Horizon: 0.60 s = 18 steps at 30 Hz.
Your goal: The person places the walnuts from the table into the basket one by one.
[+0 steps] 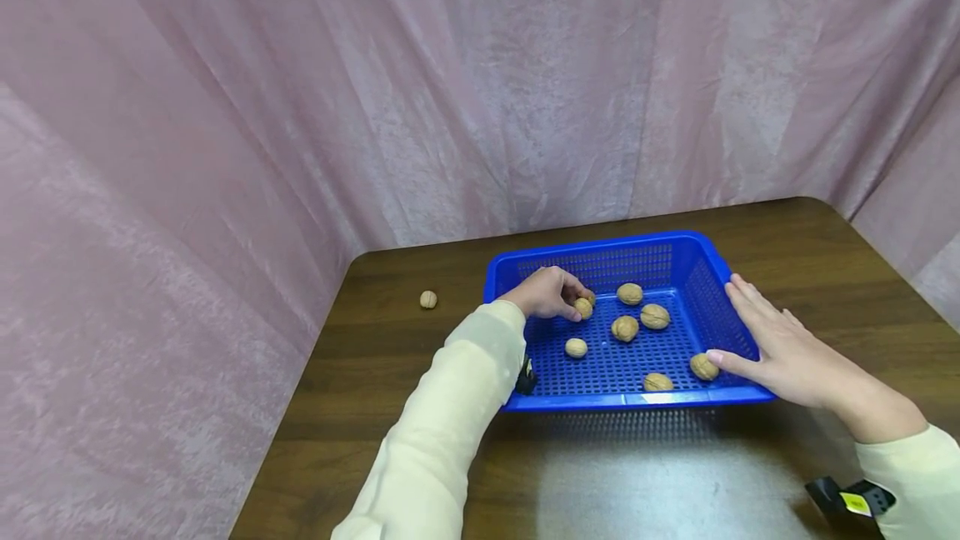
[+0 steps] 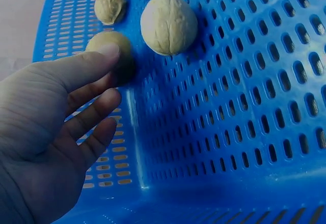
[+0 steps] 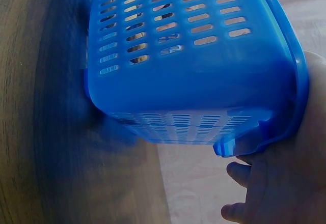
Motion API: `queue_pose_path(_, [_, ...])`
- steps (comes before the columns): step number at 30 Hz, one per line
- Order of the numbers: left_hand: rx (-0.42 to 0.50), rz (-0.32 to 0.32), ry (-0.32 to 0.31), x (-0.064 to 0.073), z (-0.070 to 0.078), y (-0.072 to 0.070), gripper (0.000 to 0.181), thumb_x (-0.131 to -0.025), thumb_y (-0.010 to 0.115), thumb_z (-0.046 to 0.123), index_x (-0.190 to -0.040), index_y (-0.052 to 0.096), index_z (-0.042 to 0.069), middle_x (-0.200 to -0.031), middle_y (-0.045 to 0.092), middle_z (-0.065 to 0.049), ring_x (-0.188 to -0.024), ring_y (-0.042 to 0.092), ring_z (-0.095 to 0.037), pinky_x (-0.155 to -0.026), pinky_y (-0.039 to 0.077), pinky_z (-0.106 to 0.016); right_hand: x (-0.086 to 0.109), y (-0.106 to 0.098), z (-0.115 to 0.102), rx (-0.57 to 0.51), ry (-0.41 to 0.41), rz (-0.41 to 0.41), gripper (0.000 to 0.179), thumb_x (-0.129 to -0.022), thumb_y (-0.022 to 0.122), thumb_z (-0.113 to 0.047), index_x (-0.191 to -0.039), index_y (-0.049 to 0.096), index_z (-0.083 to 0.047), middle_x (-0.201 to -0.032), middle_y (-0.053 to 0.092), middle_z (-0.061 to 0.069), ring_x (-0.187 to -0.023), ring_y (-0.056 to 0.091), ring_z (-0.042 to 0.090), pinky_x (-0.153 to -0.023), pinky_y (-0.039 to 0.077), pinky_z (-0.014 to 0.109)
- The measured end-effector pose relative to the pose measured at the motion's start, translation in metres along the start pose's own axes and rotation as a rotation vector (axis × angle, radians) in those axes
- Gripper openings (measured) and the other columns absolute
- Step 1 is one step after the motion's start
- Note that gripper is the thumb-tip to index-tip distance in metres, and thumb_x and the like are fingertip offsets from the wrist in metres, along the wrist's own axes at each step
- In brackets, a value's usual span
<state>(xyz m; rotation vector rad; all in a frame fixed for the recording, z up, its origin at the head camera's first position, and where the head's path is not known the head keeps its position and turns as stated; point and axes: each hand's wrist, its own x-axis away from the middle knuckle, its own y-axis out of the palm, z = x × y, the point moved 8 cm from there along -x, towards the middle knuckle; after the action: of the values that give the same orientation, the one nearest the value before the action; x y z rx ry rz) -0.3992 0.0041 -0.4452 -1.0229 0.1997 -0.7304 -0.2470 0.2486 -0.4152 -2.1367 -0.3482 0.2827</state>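
Inside the blue plastic basket (image 1: 622, 401), my left hand (image 1: 551, 293) pinches a walnut (image 1: 583, 309) between thumb and fingers near the left side. The left wrist view shows the thumb on top of this walnut (image 2: 113, 43), with the other fingers bent beneath. A second walnut (image 1: 592, 298) lies right behind it, partly hidden. My right hand (image 1: 787, 357) rests on the basket's right rim with straight fingers along the outside. Its thumb reaches over the rim, by a walnut (image 1: 703, 367) in the front right corner.
Several more walnuts lie loose in the basket, such as one walnut (image 1: 655, 317) at the middle right and a smaller walnut (image 1: 576, 347) nearer the front. Another walnut (image 1: 428, 299) is on the wooden table (image 1: 360, 390), left of the basket. A pink curtain (image 1: 525, 90) hangs behind.
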Motion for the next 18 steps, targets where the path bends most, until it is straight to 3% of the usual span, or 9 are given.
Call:
queue_pose_path(5, [-0.034,0.023,-0.016,0.000,0.000,-0.001,0.027,-0.075,0.083,0.013,-0.101,0.074,0.013,-0.076,0.067,0.010,-0.072,0.060,-0.003,-0.069,0.046,-0.016,0.000,0.000,0.000,-0.009,0.007,-0.002,0.095,-0.093,0.058,-0.047,-0.154,-0.002,-0.003,-0.159,-0.008,0.017,-0.145,-0.010,0.033,-0.103,-0.004,0.072])
queue_pose_path(11, [0.046,0.094,0.001,0.004,0.006,-0.016,0.029,-0.082,0.078,0.018,-0.109,0.072,0.012,-0.088,0.069,0.006,-0.079,0.061,-0.003,-0.071,0.048,-0.018,0.000,0.001,0.000,-0.009,0.004,-0.001,0.095,-0.094,0.058,-0.047,-0.154,-0.001,-0.003,-0.159,-0.007,0.017,-0.145,-0.010,0.032,-0.104,-0.004,0.071])
queue_pose_path(14, [0.108,0.139,0.036,0.015,0.018,-0.036,0.032,-0.085,0.076,0.019,-0.115,0.070,0.011,-0.098,0.069,0.001,-0.084,0.061,-0.004,-0.074,0.049,-0.018,0.001,0.002,0.000,-0.010,0.003,-0.004,0.095,-0.094,0.058,-0.047,-0.154,-0.001,-0.003,-0.159,-0.007,0.018,-0.145,-0.010,0.032,-0.104,-0.004,0.070])
queue_pose_path(18, [0.161,0.231,0.076,0.040,0.032,-0.076,0.031,-0.086,0.074,0.023,-0.116,0.068,0.014,-0.099,0.068,0.003,-0.086,0.061,-0.006,-0.075,0.050,-0.021,0.001,0.000,0.000,-0.010,0.004,-0.008,0.095,-0.093,0.058,-0.047,-0.154,-0.002,-0.004,-0.159,-0.007,0.018,-0.145,-0.010,0.033,-0.105,-0.005,0.070])
